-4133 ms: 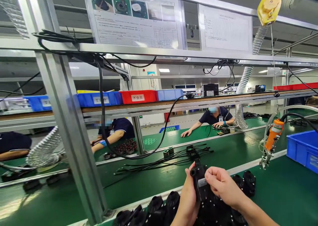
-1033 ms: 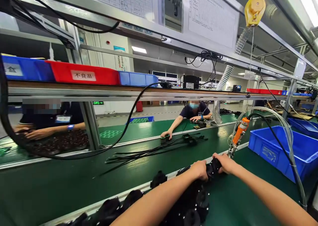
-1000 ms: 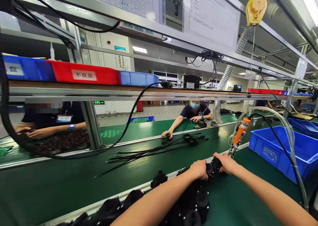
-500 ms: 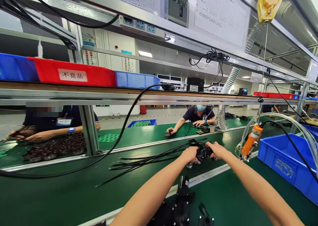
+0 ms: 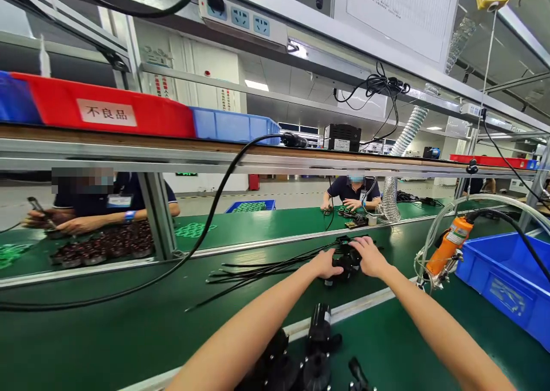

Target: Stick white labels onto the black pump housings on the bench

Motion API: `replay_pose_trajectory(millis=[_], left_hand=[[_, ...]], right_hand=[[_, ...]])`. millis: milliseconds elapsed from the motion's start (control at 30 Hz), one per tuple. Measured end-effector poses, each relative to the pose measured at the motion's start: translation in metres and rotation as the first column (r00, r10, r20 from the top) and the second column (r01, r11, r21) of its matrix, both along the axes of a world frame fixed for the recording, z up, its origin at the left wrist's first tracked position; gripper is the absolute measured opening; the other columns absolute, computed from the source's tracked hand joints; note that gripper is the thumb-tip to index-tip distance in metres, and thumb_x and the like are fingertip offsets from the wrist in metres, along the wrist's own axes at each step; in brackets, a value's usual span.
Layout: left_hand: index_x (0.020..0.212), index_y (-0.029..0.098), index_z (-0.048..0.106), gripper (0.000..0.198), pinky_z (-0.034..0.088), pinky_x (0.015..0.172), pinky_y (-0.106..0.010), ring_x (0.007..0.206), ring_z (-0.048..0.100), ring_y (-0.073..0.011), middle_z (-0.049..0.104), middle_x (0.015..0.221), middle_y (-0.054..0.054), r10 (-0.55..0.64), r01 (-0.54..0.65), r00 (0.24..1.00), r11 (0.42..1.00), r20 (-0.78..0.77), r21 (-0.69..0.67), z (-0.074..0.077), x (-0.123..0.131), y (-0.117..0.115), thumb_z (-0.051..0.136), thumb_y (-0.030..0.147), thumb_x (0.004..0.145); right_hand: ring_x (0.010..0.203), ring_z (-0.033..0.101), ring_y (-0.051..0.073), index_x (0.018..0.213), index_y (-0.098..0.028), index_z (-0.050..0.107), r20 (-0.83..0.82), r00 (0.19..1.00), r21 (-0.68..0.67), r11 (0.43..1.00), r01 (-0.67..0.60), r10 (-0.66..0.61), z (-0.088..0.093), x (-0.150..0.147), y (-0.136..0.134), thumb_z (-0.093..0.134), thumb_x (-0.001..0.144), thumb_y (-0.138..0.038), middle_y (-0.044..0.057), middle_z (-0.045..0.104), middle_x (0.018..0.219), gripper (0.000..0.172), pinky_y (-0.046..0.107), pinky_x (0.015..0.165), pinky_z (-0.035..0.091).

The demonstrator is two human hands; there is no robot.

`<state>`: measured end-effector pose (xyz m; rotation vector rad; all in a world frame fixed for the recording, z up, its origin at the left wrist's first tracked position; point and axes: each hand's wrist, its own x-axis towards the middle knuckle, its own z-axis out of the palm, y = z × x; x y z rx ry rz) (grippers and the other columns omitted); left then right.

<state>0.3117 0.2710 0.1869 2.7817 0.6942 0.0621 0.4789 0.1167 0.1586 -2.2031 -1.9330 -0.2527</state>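
Note:
On the green belt ahead, my left hand (image 5: 327,264) is at the left side of a cluster of black motor-like parts (image 5: 347,261). Its thumb and forefinger are spread apart beside the parts. My right hand (image 5: 370,257) reaches over the cluster's right side with its fingers stretched out. Both hands partly hide the parts, so contact is hard to judge. Long thin black cables (image 5: 258,272) trail leftward from the cluster. Nearer to me, between my forearms, stand several black pump-like units (image 5: 317,345) with cylindrical motors.
An orange power screwdriver (image 5: 450,245) hangs at the right beside a blue bin (image 5: 498,282). A shelf (image 5: 240,160) with a red bin (image 5: 112,113) crosses above the belt. One thick black cable (image 5: 215,202) droops on the left. Co-workers (image 5: 352,193) sit opposite.
My fingers have loosened and spread around the black parts. The camera view has shifted slightly. A co-worker opposite has drawn one hand back.

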Motion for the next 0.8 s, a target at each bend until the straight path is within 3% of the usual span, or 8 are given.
replay_pose_trajectory(millis=[100, 200, 267, 367, 433, 500, 633, 800], left_hand=[[0.128, 0.017, 0.07, 0.038, 0.057, 0.105, -0.053, 0.12, 0.07, -0.0299, 0.072, 0.132, -0.011, -0.025, 0.026, 0.995, 1.0, -0.096, 0.004, 0.015, -0.048, -0.002, 0.076, 0.04, 0.098], [0.107, 0.021, 0.08, 0.039, 0.065, 0.082, -0.045, 0.086, 0.079, -0.0306, 0.082, 0.095, -0.006, -0.052, 0.037, 0.961, 0.998, -0.273, -0.058, 0.022, -0.111, -0.009, 0.089, 0.042, 0.076], [0.102, 0.025, 0.081, 0.041, 0.065, 0.066, -0.042, 0.069, 0.078, -0.0321, 0.08, 0.079, -0.003, -0.045, 0.013, 0.931, 0.996, -0.362, -0.092, 0.021, -0.148, -0.017, 0.09, 0.044, 0.066], [0.108, 0.025, 0.079, 0.039, 0.065, 0.073, -0.043, 0.091, 0.08, -0.0374, 0.083, 0.098, -0.009, 0.008, -0.033, 0.932, 0.997, -0.362, -0.063, 0.014, -0.183, -0.031, 0.081, 0.04, 0.072], [0.115, 0.024, 0.076, 0.038, 0.066, 0.076, -0.043, 0.099, 0.079, -0.0365, 0.082, 0.11, -0.01, 0.048, -0.076, 0.937, 0.995, -0.347, -0.068, 0.008, -0.194, -0.037, 0.075, 0.035, 0.079], [0.122, 0.025, 0.072, 0.037, 0.066, 0.065, -0.037, 0.086, 0.08, -0.0303, 0.082, 0.108, -0.007, 0.083, -0.132, 0.934, 0.984, -0.349, -0.118, 0.003, -0.196, -0.04, 0.071, 0.032, 0.086], [0.124, 0.02, 0.069, 0.028, 0.063, 0.057, -0.028, 0.072, 0.075, -0.0183, 0.078, 0.102, -0.003, 0.185, -0.246, 0.926, 0.956, -0.33, -0.156, 0.004, -0.181, -0.031, 0.069, 0.025, 0.097], [0.128, 0.016, 0.066, 0.032, 0.066, 0.085, -0.041, 0.1, 0.073, -0.0233, 0.071, 0.122, -0.009, 0.264, -0.274, 0.95, 0.961, -0.166, -0.045, 0.02, -0.141, -0.01, 0.07, 0.035, 0.104]], right_hand=[[0.136, 0.048, 0.027, 0.148, -0.029, 0.054, 0.084, 0.928, -0.098, 0.93, -0.355, 0.364, -0.007, -0.056, -0.006, 0.067, 0.088, -0.004, 0.006, 0.054, 0.151, 0.066, 0.04, 0.112, 0.046], [0.12, 0.054, 0.027, 0.146, -0.036, 0.055, 0.131, 0.79, -0.224, 0.794, -0.566, 0.6, -0.022, -0.11, -0.009, 0.079, 0.083, -0.011, 0.004, 0.061, 0.143, 0.072, 0.033, 0.086, 0.051], [0.114, 0.055, 0.026, 0.143, -0.04, 0.057, 0.151, 0.74, -0.253, 0.749, -0.612, 0.655, -0.032, -0.133, -0.009, 0.071, 0.097, -0.018, 0.004, 0.063, 0.139, 0.053, 0.03, 0.073, 0.046], [0.109, 0.056, 0.022, 0.122, -0.04, 0.069, 0.148, 0.725, -0.267, 0.733, -0.626, 0.673, -0.039, -0.144, -0.003, 0.061, 0.108, -0.026, 0.001, 0.068, 0.124, 0.021, 0.028, 0.064, 0.039], [0.106, 0.058, 0.021, 0.116, -0.037, 0.07, 0.128, 0.759, -0.25, 0.761, -0.598, 0.639, -0.039, -0.14, 0.005, 0.071, 0.101, -0.023, 0.0, 0.069, 0.12, 0.02, 0.027, 0.063, 0.04], [0.11, 0.059, 0.023, 0.127, -0.034, 0.066, 0.099, 0.832, -0.187, 0.832, -0.523, 0.545, -0.037, -0.132, 0.015, 0.079, 0.093, -0.021, 0.002, 0.065, 0.128, 0.039, 0.028, 0.071, 0.047], [0.123, 0.058, 0.03, 0.143, -0.02, 0.056, -0.019, 0.98, -0.006, 0.98, -0.199, 0.199, -0.033, -0.123, 0.039, 0.074, 0.098, -0.035, 0.012, 0.055, 0.143, 0.05, 0.046, 0.098, 0.055], [0.114, 0.066, 0.028, 0.144, -0.018, 0.056, -0.179, 0.967, -0.008, 0.984, 0.18, -0.179, -0.035, -0.132, 0.06, 0.071, 0.103, -0.034, 0.013, 0.059, 0.14, 0.047, 0.047, 0.095, 0.061]])
